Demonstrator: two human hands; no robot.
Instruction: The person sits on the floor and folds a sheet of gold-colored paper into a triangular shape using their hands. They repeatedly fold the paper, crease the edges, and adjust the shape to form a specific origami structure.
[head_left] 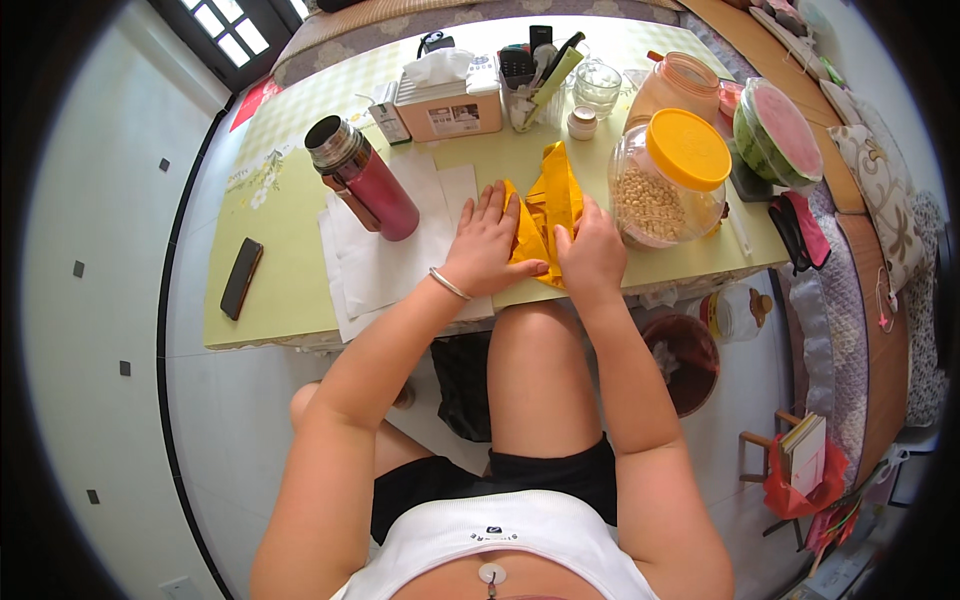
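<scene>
A shiny, creased yellow sheet [553, 190], paper or plastic, lies at the near edge of the table with one part standing up in a pointed fold. My left hand [490, 240] rests flat with fingers spread, the fingertips and thumb on the sheet's left side. On its right side, my right hand [592, 250] is closed with the thumb pressed against the fingers, gripping the sheet. White paper sheets [365, 270] lie under and left of my left hand. The sheet's lower part is partly hidden by my hands.
A pink thermos [385, 195] stands open on the papers. Right of my hands is a yellow-lidded jar [650, 200] of beans. Behind stand a tissue box [450, 105], a utensil holder [535, 90] and a glass mug [597, 88]. A dark case [241, 278] lies left, a cut watermelon [778, 135] right.
</scene>
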